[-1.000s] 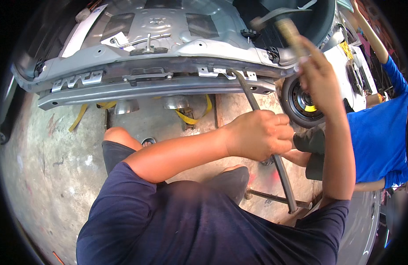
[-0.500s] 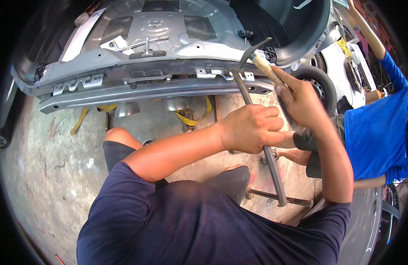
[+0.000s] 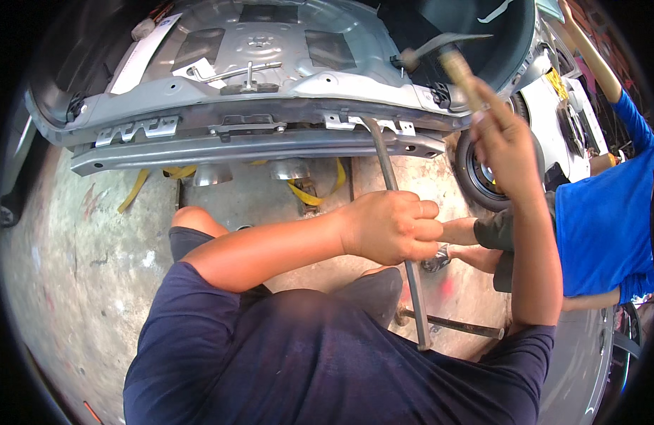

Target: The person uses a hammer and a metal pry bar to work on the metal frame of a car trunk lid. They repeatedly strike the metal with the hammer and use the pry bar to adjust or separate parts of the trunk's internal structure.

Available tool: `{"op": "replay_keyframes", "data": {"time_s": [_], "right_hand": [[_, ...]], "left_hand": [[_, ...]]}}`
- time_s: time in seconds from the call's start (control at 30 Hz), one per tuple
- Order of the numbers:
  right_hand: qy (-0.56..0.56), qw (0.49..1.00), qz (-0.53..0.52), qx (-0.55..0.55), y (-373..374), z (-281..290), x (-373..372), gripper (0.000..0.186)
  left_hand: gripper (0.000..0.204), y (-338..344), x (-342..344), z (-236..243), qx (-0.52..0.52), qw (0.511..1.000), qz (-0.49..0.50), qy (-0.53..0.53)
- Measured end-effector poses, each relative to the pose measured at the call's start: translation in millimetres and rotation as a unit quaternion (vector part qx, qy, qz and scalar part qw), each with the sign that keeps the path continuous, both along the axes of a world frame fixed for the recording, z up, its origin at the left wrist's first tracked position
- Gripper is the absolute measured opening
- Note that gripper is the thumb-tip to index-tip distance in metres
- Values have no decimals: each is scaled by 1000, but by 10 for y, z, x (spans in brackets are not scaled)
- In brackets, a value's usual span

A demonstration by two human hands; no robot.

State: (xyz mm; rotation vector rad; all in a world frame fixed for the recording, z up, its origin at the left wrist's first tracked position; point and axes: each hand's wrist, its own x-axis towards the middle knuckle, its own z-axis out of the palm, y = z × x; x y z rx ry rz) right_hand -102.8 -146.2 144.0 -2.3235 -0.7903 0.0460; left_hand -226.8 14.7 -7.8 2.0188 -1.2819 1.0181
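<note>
My left hand (image 3: pixel 392 227) is closed round the middle of a long metal pry bar (image 3: pixel 384 157), which slants from the car body down toward my torso. The bar's far tip sits at a notched bracket (image 3: pixel 341 123) above the bumper beam (image 3: pixel 256 151); exact contact is unclear. My right hand (image 3: pixel 506 142) grips the wooden handle of a hammer (image 3: pixel 460 71). Its long, curved metal head is slightly blurred, raised over the right side of the open trunk and apart from the bar.
A T-shaped tool (image 3: pixel 249 74) and a wrench lie at the trunk edge. A wheel (image 3: pixel 476 170) stands at right, near a person in a blue shirt (image 3: pixel 603 212). Yellow straps (image 3: pixel 313 195) hang below the beam. Another metal bar (image 3: pixel 458 326) lies on the floor.
The hammer has lifted up and right, away from the bar. My left hand and the bar's near end have shifted left and closer to me.
</note>
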Motion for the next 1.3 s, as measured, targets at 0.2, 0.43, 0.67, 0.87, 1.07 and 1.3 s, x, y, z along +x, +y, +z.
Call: {"op": "replay_keyframes", "data": {"time_s": [0.2,0.43,0.67,0.87,1.07,1.3], "right_hand": [[28,998,-47,40,-16,134,20,48],[23,999,11,40,127,162,7,46],[-171,975,144,7,318,5,348,48],[-40,996,42,-69,599,373,205,49],[-186,929,194,-253,429,-74,198,50],[-129,991,24,-31,472,-60,53,48]], "left_hand": [[19,141,51,87,-60,998,0,-36],[21,181,79,122,-80,996,39,-15],[29,119,102,331,-170,984,55,-6],[32,223,98,275,-173,982,73,0],[27,207,105,252,-192,980,55,9],[24,230,73,229,-161,986,39,6]]}}
